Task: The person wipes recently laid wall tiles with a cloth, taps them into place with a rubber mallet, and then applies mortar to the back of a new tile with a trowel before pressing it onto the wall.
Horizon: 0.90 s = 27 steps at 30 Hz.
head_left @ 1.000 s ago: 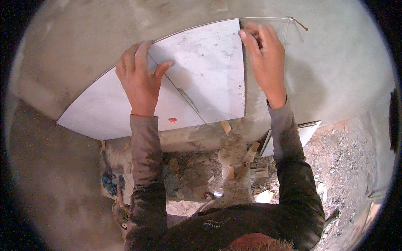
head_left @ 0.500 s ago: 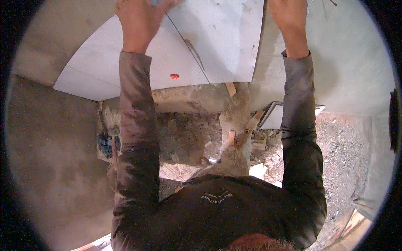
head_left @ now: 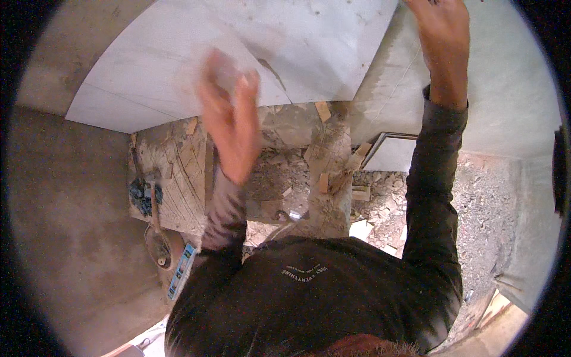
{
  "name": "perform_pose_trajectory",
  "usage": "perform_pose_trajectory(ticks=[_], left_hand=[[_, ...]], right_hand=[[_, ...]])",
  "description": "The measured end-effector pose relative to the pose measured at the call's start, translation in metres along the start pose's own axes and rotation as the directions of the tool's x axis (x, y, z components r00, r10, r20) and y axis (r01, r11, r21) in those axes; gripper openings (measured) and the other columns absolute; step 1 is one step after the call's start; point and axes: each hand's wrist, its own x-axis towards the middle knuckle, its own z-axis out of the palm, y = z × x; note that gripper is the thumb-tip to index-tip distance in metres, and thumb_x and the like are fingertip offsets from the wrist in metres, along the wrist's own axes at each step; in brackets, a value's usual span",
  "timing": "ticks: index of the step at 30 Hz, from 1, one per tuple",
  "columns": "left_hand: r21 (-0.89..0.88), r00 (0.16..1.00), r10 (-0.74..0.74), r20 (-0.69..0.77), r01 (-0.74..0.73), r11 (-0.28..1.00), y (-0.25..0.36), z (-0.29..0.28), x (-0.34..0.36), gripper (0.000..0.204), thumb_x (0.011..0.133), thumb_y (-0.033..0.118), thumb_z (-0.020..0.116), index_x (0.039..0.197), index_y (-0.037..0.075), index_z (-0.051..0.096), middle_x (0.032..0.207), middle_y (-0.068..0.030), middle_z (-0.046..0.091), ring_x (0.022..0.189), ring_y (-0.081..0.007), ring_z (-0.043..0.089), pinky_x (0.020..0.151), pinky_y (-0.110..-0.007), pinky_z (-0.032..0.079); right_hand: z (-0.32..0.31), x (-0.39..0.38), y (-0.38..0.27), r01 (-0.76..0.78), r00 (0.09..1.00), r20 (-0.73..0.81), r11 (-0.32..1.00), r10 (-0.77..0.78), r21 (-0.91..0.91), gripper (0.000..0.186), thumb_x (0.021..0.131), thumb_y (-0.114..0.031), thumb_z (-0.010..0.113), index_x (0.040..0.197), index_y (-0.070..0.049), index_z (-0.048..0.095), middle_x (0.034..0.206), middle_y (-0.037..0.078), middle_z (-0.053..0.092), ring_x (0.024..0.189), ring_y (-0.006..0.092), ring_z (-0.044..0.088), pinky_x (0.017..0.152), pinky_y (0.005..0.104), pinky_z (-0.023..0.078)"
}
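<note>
Large white wall tiles point(head_left: 160, 53) with a thin joint between two of them fill the upper middle. A dark smudge lies along the joint. My left hand point(head_left: 235, 131) is in front of the tiles' lower edge, smeared by motion, its thumb and fingers apart; I see nothing in it. My right hand point(head_left: 443, 35) is raised at the upper right beside the tiles' right edge, over bare grey wall point(head_left: 499, 89). Its fingertips are cut off by the picture's top edge, so what they hold, if anything, is hidden.
Rubble point(head_left: 482, 220) covers the ground at right. A framed white panel point(head_left: 389, 153) leans beyond my right forearm. Small wood pieces point(head_left: 323, 111) sit below the tiles. At left are a trowel-like tool point(head_left: 157, 244), a blue spirit level point(head_left: 182, 271) and a dark blue bundle point(head_left: 141, 197).
My left hand has come down from the tiles toward me. My right hand has shifted slightly right. The small red piece on the tile no longer shows; my left hand covers that spot.
</note>
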Motion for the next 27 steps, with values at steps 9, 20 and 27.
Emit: perform_pose_trajectory(ticks=[9, 20, 27], left_hand=[[-0.702, 0.673, -0.32, 0.667, 0.711, 0.032, 0.067, -0.057, -0.166, 0.092, 0.095, 0.073, 0.039, 0.156, 0.006, 0.023, 0.155, -0.0209, 0.037, 0.136, -0.0415, 0.047, 0.111, -0.058, 0.041], [-0.734, 0.58, -0.615, 0.533, 0.679, 0.005, 0.075, -0.144, -0.24, 0.066, 0.105, 0.056, 0.035, 0.151, 0.007, 0.034, 0.147, -0.0151, 0.047, 0.131, -0.0335, 0.053, 0.109, -0.049, 0.047], [-0.663, 0.41, -0.782, 0.469, 0.748, -0.006, 0.049, -0.165, -0.313, 0.048, 0.107, 0.036, 0.043, 0.145, 0.007, 0.042, 0.137, -0.0133, 0.056, 0.119, -0.0275, 0.061, 0.103, -0.045, 0.05]], right_hand=[[-0.015, -0.176, -0.079, 0.291, 0.949, 0.149, 0.953, -0.277, -0.085, 0.024, 0.072, -0.017, 0.079, 0.083, -0.007, 0.06, 0.083, 0.009, 0.06, 0.078, 0.0323, 0.058, 0.073, 0.0413, 0.048], [-0.017, -0.342, -0.114, 0.384, 0.882, 0.329, 0.919, -0.337, -0.089, 0.038, 0.069, -0.023, 0.089, 0.093, -0.011, 0.063, 0.098, 0.006, 0.062, 0.086, 0.0277, 0.063, 0.073, 0.0436, 0.05], [-0.041, -0.429, -0.11, 0.22, 0.745, 0.654, 0.974, -0.132, -0.053, 0.032, 0.078, -0.016, 0.077, 0.108, -0.016, 0.065, 0.103, 0.007, 0.061, 0.098, 0.0282, 0.062, 0.085, 0.046, 0.052]])
